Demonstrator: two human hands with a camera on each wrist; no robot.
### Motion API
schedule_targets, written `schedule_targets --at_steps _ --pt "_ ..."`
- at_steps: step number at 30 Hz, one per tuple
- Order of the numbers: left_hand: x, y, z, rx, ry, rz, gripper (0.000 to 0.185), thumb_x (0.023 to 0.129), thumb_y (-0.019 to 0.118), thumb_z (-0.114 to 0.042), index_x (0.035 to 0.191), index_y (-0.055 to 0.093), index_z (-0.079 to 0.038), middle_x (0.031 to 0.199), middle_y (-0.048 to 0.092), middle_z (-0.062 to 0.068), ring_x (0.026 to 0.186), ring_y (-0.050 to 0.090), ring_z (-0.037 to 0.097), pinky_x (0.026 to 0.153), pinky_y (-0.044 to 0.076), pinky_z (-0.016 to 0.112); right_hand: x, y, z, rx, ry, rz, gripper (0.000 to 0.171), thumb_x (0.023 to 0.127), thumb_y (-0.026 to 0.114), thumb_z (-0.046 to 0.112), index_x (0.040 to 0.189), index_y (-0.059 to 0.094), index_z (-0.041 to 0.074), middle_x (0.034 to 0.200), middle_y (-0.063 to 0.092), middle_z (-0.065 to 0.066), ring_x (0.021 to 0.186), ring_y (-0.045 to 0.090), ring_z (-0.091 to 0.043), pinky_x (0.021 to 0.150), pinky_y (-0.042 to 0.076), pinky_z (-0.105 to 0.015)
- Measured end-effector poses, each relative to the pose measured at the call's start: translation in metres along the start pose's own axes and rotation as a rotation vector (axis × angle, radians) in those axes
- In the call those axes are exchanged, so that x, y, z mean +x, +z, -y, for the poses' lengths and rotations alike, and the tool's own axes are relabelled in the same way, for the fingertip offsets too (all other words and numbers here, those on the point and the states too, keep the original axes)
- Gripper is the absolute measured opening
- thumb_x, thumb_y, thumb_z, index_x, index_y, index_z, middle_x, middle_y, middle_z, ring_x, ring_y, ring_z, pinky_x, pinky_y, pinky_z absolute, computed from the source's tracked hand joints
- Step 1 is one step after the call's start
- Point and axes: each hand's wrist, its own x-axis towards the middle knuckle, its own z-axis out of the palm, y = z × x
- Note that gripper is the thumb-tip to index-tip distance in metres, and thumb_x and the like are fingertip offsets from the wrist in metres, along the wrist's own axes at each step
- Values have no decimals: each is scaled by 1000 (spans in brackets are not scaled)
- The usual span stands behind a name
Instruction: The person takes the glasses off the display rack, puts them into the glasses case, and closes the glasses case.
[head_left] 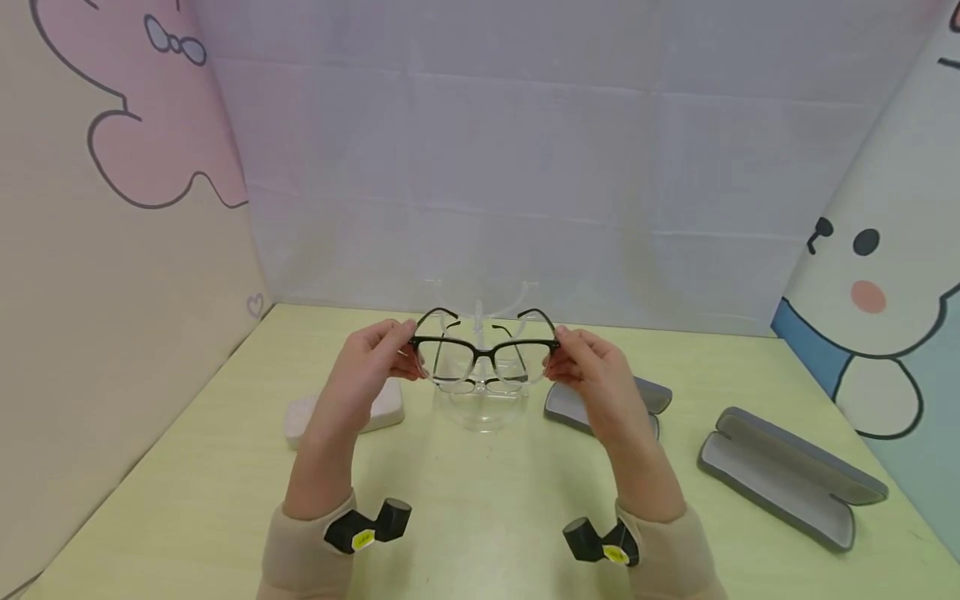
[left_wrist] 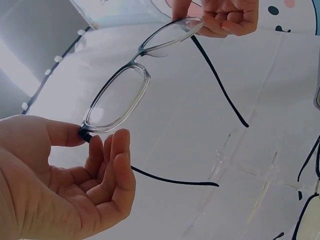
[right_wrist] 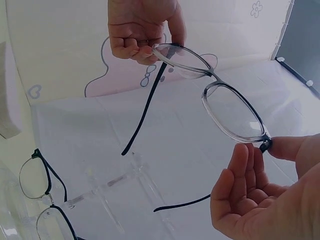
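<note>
Both hands hold one pair of eyeglasses (head_left: 483, 354) with a black upper rim and clear lower rim. My left hand (head_left: 369, 367) pinches the left hinge corner between thumb and fingers. At the opposite corner, my right hand (head_left: 600, 371) has the same pinch, plain in the right wrist view. The temples are unfolded and point away from me, toward a clear display stand (head_left: 482, 423). Lower on that stand sits a second pair of eyeglasses (right_wrist: 50, 201) with thin rims and dark temples, partly seen through the held lenses in the head view.
An open grey glasses case (head_left: 783, 483) lies at the right of the table. Another grey case (head_left: 567, 406), also open, is partly covered by the right hand and forearm. A white case (head_left: 388, 407) lies behind the left forearm. A pale cloth backdrop (head_left: 525, 167) rises behind the table.
</note>
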Motion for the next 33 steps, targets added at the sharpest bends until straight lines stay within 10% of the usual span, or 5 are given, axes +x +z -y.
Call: schedule_targets --at_steps 21,26,33 --pt "-7 16 -4 -44 66 -134 28 94 49 -21 75 52 0 65 57 1 64 58 16 71 50 27 -11 -3 8 5 -123 -47 18 93 50 13 77 58 12 68 61 4 65 57 -9 71 50 -23" --pt "0 21 4 -46 90 -138 30 94 49 -24 77 52 0 67 57 3 68 58 18 72 49 28 -5 -8 5 -3 -136 -111 3 91 54 9 91 55 6 67 65 7 64 60 -9 71 51 -23" --pt "7 27 11 -73 88 -140 24 93 52 -21 83 55 1 69 57 3 71 57 19 73 49 27 0 -11 3 -44 -120 -161 28 90 55 8 114 52 -6 68 64 10 66 61 -8 74 51 -22"
